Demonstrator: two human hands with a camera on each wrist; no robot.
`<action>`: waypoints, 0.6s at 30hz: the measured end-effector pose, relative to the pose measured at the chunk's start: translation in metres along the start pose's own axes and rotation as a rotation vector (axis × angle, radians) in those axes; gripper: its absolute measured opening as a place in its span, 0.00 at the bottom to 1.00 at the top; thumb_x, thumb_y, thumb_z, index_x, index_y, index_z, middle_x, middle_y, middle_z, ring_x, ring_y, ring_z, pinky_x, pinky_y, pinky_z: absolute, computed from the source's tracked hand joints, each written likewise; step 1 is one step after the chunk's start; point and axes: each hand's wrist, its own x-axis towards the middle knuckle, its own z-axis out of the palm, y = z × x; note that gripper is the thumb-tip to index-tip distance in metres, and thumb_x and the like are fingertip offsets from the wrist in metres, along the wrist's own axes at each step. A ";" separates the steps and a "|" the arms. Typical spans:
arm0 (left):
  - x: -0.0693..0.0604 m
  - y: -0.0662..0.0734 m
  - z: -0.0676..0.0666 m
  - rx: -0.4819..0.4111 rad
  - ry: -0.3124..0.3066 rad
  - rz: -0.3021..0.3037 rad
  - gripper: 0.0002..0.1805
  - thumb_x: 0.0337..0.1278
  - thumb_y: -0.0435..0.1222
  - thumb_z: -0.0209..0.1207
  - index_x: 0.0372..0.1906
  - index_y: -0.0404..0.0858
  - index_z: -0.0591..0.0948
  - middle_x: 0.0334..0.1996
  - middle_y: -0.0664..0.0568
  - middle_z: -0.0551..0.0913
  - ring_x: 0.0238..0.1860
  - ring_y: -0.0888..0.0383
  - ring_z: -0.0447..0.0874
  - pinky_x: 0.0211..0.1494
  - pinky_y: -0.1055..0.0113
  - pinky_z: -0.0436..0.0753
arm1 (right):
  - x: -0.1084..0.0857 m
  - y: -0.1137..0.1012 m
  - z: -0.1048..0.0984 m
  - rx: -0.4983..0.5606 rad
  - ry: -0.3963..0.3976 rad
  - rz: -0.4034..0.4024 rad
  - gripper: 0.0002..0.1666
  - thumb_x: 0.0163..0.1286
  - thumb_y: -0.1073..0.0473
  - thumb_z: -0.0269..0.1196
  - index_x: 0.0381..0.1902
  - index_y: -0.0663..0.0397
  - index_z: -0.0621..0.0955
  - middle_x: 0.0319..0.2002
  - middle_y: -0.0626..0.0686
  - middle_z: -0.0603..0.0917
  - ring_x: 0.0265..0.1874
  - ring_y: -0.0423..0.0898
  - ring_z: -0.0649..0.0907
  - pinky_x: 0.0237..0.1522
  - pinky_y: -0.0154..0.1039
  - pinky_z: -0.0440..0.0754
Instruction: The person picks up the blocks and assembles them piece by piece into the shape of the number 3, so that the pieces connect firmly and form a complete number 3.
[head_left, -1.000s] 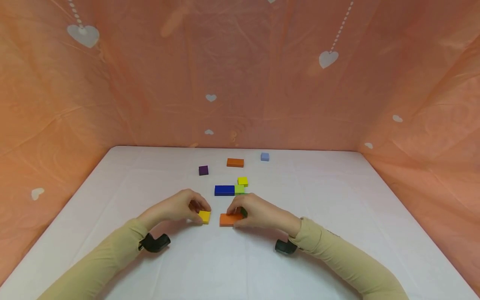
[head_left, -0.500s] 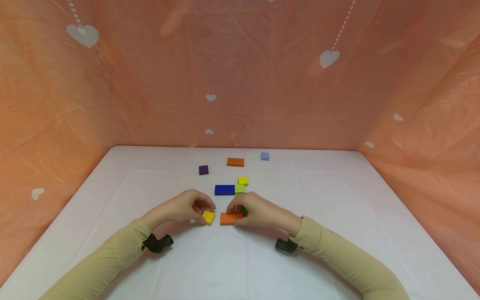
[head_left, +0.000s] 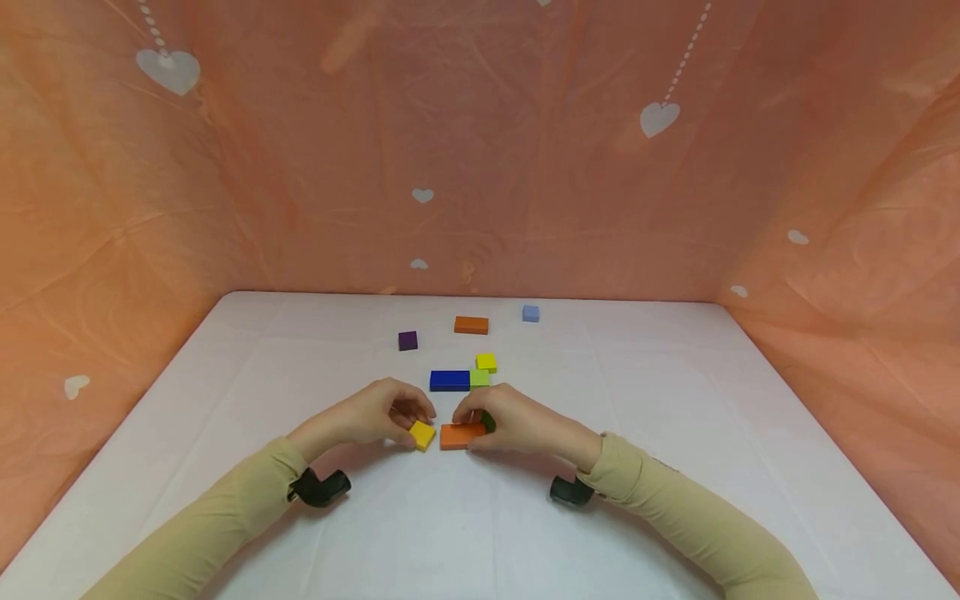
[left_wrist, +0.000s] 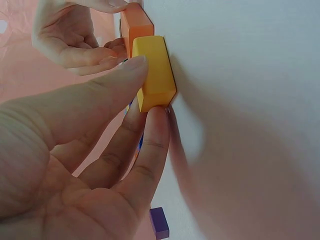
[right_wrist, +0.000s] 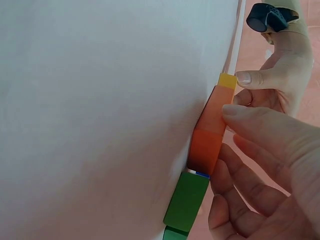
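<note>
My left hand (head_left: 375,412) pinches a small yellow block (head_left: 422,436) between thumb and fingers, low over the white table. In the left wrist view, the thumb lies on one side of this yellow block (left_wrist: 156,72). My right hand (head_left: 521,423) holds a longer orange block (head_left: 457,437), with its thumb on the near side in the right wrist view. The yellow block is tilted a little, with a narrow gap to the orange block's left end. A dark green block (right_wrist: 186,201) stands near the orange block's other end, mostly hidden under my right hand in the head view.
Behind my hands are a dark blue block (head_left: 449,381), a lime block (head_left: 479,378) against its right end, and a bright yellow block (head_left: 486,362). Farther back lie a purple block (head_left: 407,341), another orange block (head_left: 471,325) and a light blue block (head_left: 531,313).
My left hand has moved right with the yellow block, bringing it closer to the orange block, and the yellow block has turned. The right hand has stayed almost still.
</note>
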 end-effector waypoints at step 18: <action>0.003 0.000 0.004 -0.002 0.019 0.015 0.17 0.42 0.24 0.71 0.42 0.32 0.82 0.35 0.50 0.82 0.35 0.52 0.76 0.41 0.69 0.80 | 0.001 0.002 0.000 -0.003 0.001 -0.003 0.18 0.58 0.60 0.71 0.47 0.52 0.82 0.41 0.42 0.82 0.40 0.37 0.77 0.47 0.30 0.76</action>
